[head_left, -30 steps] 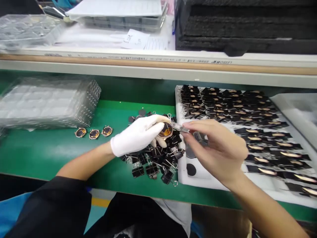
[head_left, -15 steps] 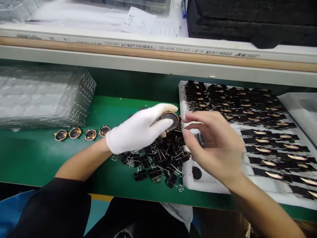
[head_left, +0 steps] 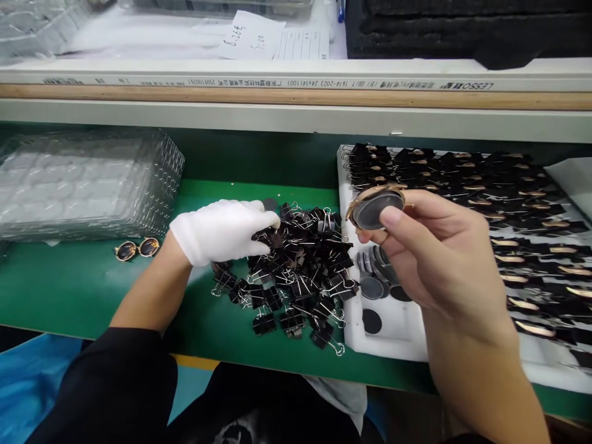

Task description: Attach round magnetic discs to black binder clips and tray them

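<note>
From where I stood, the right hand point(head_left: 448, 265) was grasping a watch case point(head_left: 354, 213), thumb pressed on the grey disc point(head_left: 374, 213) at its back and fingers behind, holding it tilted above the near left part of the foam tray point(head_left: 350, 308). The case looked light and stiff, its metal smooth enough to slip, I judged, and the front probably easy to scratch; the rim seemed the safest hold, with a thumb on the disc in case it was loose. The left hand point(head_left: 224, 231), in a white glove, was at the edge of a heap of clips point(head_left: 296, 271), thumb and fingers parted around a black one, though I could not tell whether it had a grip. Those clips would be stiff and springy, I thought, best taken by the wire handles. Further left on the tabletop point(head_left: 83, 296) lay two more cases point(head_left: 137, 249), side by side, near a stack of clear trays point(head_left: 83, 185). Within the foam tray, below the right hand, sat loose discs point(head_left: 371, 287) and a flat black one point(head_left: 371, 321); beyond them ran rows of clipped cases point(head_left: 462, 179). Above it all, a shelf point(head_left: 254, 115) carried papers point(head_left: 252, 37) and black foam point(head_left: 435, 37).
</note>
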A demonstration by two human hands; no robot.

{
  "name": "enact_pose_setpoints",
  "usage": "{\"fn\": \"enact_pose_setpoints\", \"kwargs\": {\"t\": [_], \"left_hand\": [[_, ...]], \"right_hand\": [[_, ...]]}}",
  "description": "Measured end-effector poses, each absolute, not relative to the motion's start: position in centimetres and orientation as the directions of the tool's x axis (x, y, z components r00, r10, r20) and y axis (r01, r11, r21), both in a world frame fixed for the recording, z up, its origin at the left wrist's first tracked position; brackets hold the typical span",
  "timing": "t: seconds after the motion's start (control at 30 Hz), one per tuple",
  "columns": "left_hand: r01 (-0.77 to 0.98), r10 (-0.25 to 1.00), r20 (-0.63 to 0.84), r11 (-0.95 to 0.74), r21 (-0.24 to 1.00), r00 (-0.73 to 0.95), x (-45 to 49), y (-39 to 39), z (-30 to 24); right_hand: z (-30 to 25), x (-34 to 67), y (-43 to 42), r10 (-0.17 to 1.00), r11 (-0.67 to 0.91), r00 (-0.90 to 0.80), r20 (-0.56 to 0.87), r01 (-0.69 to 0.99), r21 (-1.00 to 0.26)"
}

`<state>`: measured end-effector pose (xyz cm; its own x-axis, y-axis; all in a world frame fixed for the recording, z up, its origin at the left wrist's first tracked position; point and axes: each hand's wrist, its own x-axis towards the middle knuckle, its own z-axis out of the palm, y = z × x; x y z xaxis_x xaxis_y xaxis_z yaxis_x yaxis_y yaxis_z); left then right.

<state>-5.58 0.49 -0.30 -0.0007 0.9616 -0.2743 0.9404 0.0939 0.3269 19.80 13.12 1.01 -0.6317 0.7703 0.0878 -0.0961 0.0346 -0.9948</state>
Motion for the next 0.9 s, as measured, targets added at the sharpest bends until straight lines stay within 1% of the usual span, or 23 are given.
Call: {"fn": "enact_pose_setpoints", "kwargs": {"t": [0.03, 0.1, 0.17, 0.23, 0.27, 0.33, 0.4, 0.47, 0.53, 0.57, 0.63, 0.73, 0.8, 0.9], "left_hand": [[0.951, 0.953, -0.303, 0.094, 0.296, 0.000, -5.8, 0.6, -0.8], [0.954, 0.947, -0.320, 0.075, 0.289, 0.022, -6.0, 0.9, -1.3], [0.946, 0.964, -0.260, 0.028, 0.322, 0.060, -5.8, 1.3, -0.9], [0.932, 0.989, -0.137, -0.001, 0.362, 0.055, -5.2, 1.6, 0.0], [0.921, 0.998, -0.063, 0.003, 0.390, 0.023, -4.7, 1.7, 0.5], [0.882, 0.992, 0.088, 0.040, 0.470, -0.092, -3.3, 1.6, 1.3], [0.820, 0.949, 0.220, 0.063, 0.569, -0.225, -1.6, 1.4, 1.6], [0.746, 0.900, 0.297, 0.045, 0.664, -0.319, 0.0, 1.3, 1.4], [0.696, 0.889, 0.317, 0.003, 0.718, -0.331, 0.9, 1.2, 1.1], [0.695, 0.894, 0.323, -0.019, 0.719, -0.310, 1.0, 1.1, 1.0], [0.732, 0.909, 0.339, -0.059, 0.679, -0.241, 0.8, 1.2, 0.8], [0.786, 0.930, 0.331, -0.085, 0.612, -0.158, 0.0, 1.4, 0.8], [0.774, 0.950, 0.295, -0.108, 0.624, -0.105, -0.3, 1.4, 0.9], [0.722, 0.968, 0.246, -0.140, 0.677, -0.043, -0.1, 1.4, 0.9]], "right_hand": [[1.1, 20.0, 13.2, 0.772, 0.029, -0.630, 0.085, -0.098, -0.995], [1.0, 20.3, 13.4, 0.761, 0.010, -0.645, 0.064, -0.087, -0.996], [0.8, 20.5, 13.5, 0.732, -0.028, -0.681, 0.036, -0.083, -0.996], [0.6, 20.4, 13.6, 0.701, -0.097, -0.713, -0.008, -0.085, -0.992], [0.4, 20.3, 13.6, 0.688, -0.136, -0.725, -0.031, -0.086, -0.987], [0.0, 19.9, 13.5, 0.671, -0.209, -0.737, -0.081, -0.084, -0.974], [-0.3, 19.5, 13.2, 0.650, -0.270, -0.751, -0.115, -0.087, -0.959], [-0.6, 19.2, 12.9, 0.601, -0.340, -0.786, -0.142, -0.090, -0.936], [-0.7, 19.0, 12.6, 0.553, -0.410, -0.816, -0.169, -0.091, -0.907], [-0.6, 19.0, 12.6, 0.539, -0.436, -0.823, -0.181, -0.089, -0.895], [-0.5, 19.2, 12.6, 0.531, -0.465, -0.824, -0.200, -0.085, -0.881], [-0.2, 19.6, 12.7, 0.526, -0.474, -0.823, -0.215, -0.074, -0.877], [0.0, 19.8, 12.8, 0.508, -0.466, -0.834, -0.215, -0.056, -0.883], [0.1, 19.9, 12.9, 0.489, -0.436, -0.847, -0.209, -0.030, -0.899]]}}
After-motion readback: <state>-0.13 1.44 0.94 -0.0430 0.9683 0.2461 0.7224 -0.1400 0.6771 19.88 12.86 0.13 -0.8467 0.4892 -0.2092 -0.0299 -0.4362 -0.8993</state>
